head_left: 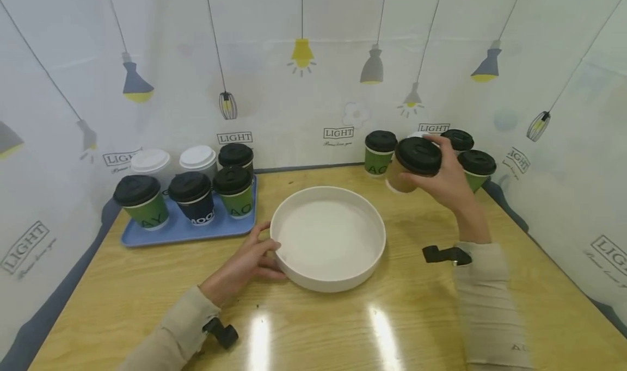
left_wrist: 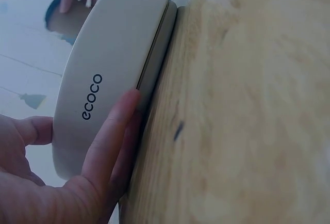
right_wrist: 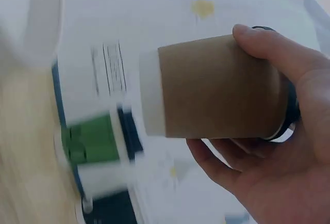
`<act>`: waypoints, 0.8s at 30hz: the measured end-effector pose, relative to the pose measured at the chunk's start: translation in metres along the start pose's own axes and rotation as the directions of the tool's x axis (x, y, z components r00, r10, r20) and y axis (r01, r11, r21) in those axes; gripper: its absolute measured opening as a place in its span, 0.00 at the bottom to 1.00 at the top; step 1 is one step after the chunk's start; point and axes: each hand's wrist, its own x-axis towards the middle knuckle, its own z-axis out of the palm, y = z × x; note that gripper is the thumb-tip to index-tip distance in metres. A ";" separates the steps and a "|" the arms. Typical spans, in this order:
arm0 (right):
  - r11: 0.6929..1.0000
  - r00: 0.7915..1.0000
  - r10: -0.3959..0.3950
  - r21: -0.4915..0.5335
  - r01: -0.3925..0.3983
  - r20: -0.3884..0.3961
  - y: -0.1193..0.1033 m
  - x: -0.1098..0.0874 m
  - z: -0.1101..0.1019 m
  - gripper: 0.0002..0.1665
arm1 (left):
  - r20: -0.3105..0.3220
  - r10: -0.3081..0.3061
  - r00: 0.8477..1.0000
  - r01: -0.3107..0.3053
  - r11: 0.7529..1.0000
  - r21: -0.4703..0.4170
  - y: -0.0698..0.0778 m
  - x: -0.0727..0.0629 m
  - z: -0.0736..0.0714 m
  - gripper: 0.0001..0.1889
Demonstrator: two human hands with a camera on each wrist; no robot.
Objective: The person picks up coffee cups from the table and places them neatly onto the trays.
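My right hand [head_left: 448, 178] grips a brown paper coffee cup [head_left: 400, 179] with a black lid, close to its lidded end. In the right wrist view the cup [right_wrist: 221, 90] shows a brown sleeve and white base, with thumb and fingers on opposite sides. A round cream tray [head_left: 328, 232] with a low wall lies at mid-table. My left hand [head_left: 247, 259] holds its left side, fingers spread from rim to base. Seen from the left wrist, the wall of the tray [left_wrist: 111, 53] carries the word "ecoco".
On the left, a blue tray [head_left: 230, 227] carries several lidded cups, green, dark and white. Behind the raised cup stand a green cup [head_left: 377, 156], another green cup [head_left: 477, 167] and others partly hidden. A printed curtain [head_left: 274, 88] closes off the wooden table's [head_left: 313, 327] back.
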 end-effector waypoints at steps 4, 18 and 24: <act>0.997 0.993 -0.075 0.001 0.076 0.086 -0.036 0.008 0.047 0.58 | -0.004 0.001 1.000 -0.001 1.000 -0.023 0.000 0.000 0.000 0.41; 0.993 0.941 -0.018 -0.106 0.057 0.338 -0.099 0.001 0.163 0.56 | 0.037 0.003 0.999 -0.003 1.000 -0.003 0.001 0.001 -0.001 0.38; 0.984 0.902 0.043 -0.176 0.037 0.430 -0.097 -0.005 0.184 0.56 | 0.036 0.006 0.999 -0.006 1.000 -0.002 -0.001 0.000 -0.004 0.37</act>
